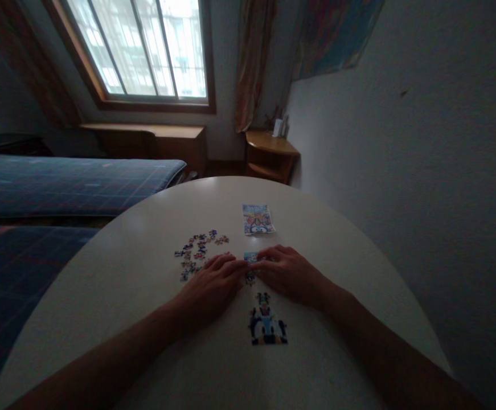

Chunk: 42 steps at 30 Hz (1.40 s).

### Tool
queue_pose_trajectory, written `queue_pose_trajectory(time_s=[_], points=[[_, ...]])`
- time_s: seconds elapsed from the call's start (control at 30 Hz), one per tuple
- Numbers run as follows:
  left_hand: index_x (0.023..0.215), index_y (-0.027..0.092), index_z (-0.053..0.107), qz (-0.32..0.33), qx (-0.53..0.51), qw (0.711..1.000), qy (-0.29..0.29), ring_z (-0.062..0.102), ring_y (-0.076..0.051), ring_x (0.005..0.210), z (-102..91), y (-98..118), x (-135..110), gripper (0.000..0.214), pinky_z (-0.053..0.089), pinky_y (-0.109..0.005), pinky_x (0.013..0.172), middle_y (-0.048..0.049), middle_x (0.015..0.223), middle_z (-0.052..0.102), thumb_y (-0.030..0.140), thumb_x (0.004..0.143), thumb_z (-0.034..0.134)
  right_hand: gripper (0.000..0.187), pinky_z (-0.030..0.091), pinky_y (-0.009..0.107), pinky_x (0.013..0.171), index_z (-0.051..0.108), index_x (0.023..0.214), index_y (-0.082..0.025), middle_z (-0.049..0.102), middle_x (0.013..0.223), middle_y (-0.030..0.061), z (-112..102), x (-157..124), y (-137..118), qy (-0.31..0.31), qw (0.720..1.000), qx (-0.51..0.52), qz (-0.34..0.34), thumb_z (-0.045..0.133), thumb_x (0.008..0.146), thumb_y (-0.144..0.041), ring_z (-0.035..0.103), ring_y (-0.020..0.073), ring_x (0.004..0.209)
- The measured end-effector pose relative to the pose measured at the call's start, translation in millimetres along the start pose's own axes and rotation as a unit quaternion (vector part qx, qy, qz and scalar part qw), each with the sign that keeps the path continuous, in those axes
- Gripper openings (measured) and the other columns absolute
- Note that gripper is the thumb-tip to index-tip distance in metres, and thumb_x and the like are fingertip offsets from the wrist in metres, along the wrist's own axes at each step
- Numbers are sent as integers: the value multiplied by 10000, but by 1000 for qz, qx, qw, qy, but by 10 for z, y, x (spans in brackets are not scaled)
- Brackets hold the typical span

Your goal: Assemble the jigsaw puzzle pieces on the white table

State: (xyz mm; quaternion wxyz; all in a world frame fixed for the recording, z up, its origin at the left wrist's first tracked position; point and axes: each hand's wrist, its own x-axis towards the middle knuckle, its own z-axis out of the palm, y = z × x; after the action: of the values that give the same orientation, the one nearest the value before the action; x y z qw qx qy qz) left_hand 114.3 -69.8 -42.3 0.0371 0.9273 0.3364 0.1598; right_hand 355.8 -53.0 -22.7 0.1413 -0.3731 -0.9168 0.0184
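Observation:
My left hand (216, 285) and my right hand (292, 276) meet over a small joined section of jigsaw puzzle (251, 257) on the table. Fingers of both hands are drawn together at its edges, gripping puzzle pieces; the pieces are partly covered by the fingertips. Just below lies a larger assembled puzzle part (269, 329) with a blue and white cartoon figure, topped by a narrow column of pieces. Loose puzzle pieces (200, 246) are scattered beyond my left hand, some partly hidden by it. Farther off lies a printed picture sheet (258, 219) with a colourful cartoon.
The round white table (145, 341) has a curved far edge. A bed with a plaid cover (68, 182) stands at the left, near a wooden desk (179, 132) below the window. A corner shelf (271, 142) stands behind the table, and a wall runs along the right.

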Motion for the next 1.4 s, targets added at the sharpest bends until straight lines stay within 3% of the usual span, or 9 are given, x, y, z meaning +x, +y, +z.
queue_pose_trajectory(time_s=[0.23, 0.43, 0.53, 0.77, 0.87, 1.0, 1.17, 1.27, 1.4], points=[[1356, 206, 516, -10, 4, 1000, 2, 481, -245, 1280, -5, -20, -10, 358, 394, -448, 1107, -48, 1378, 580, 208, 1008, 433, 453, 447, 465, 995, 615, 1287, -293, 658, 1236, 72, -92, -104, 166, -17, 997, 78, -3, 659, 845, -204, 602, 238, 1112], [1221, 213, 604, -89, 32, 994, 52, 561, -262, 1182, -160, -453, -124, 285, 466, -474, 1025, -84, 1320, 606, 248, 949, 525, 308, 469, 470, 977, 693, 1179, -281, 657, 1230, 94, -48, -121, 287, -1, 996, 94, -2, 626, 885, -219, 612, 237, 1097], [1105, 199, 660, -130, 30, 990, 37, 607, -266, 1090, -290, -665, -184, 231, 517, -452, 947, -95, 1199, 665, 279, 926, 539, 309, 474, 485, 971, 689, 1187, -271, 657, 1231, 106, -24, -104, 265, 5, 995, 97, -6, 593, 902, -201, 611, 242, 1100], [1132, 254, 672, -160, 14, 987, -9, 625, -263, 1068, -488, -848, -283, 293, 524, -434, 921, -71, 1180, 677, 422, 937, 531, 346, 475, 483, 978, 664, 1230, -273, 642, 1254, 112, -3, -109, 279, 10, 994, 107, -15, 585, 904, -190, 606, 239, 1126], [1229, 228, 629, -181, 24, 983, 17, 607, -276, 1122, -467, -927, -307, 372, 495, -458, 985, -89, 1249, 652, 439, 940, 524, 359, 475, 482, 980, 656, 1242, -287, 636, 1265, 105, 5, -110, 295, 10, 994, 110, -19, 583, 906, -185, 598, 238, 1140], [1405, 192, 501, -169, 7, 984, 52, 491, -283, 1314, -308, -924, -241, 498, 420, -467, 1094, -113, 1449, 521, 452, 984, 443, 357, 480, 479, 976, 662, 1232, -274, 636, 1262, 116, 10, -99, 294, 13, 993, 113, -28, 582, 898, -177, 602, 241, 1129], [1495, 210, 388, -105, 3, 995, 3, 299, -249, 1459, -105, -750, -72, 516, 301, -463, 1181, -44, 1553, 402, 415, 1022, 373, 362, 474, 489, 978, 665, 1224, -270, 639, 1258, 117, -10, -84, 268, 7, 994, 109, -21, 573, 891, -164, 603, 246, 1132], [1478, 240, 412, -88, 7, 996, -23, 322, -254, 1448, -89, -680, -35, 487, 300, -492, 1171, -24, 1541, 423, 426, 1030, 365, 350, 474, 491, 978, 665, 1223, -256, 642, 1253, 123, -25, -78, 253, 9, 994, 108, -25, 556, 902, -171, 609, 244, 1119], [1334, 232, 562, -74, 14, 997, 6, 458, -258, 1350, -142, -694, -74, 391, 327, -499, 1146, -50, 1398, 582, 407, 1017, 417, 350, 473, 490, 978, 667, 1219, -264, 647, 1249, 116, -26, -73, 248, 5, 994, 108, -21, 562, 898, -170, 609, 245, 1123]])
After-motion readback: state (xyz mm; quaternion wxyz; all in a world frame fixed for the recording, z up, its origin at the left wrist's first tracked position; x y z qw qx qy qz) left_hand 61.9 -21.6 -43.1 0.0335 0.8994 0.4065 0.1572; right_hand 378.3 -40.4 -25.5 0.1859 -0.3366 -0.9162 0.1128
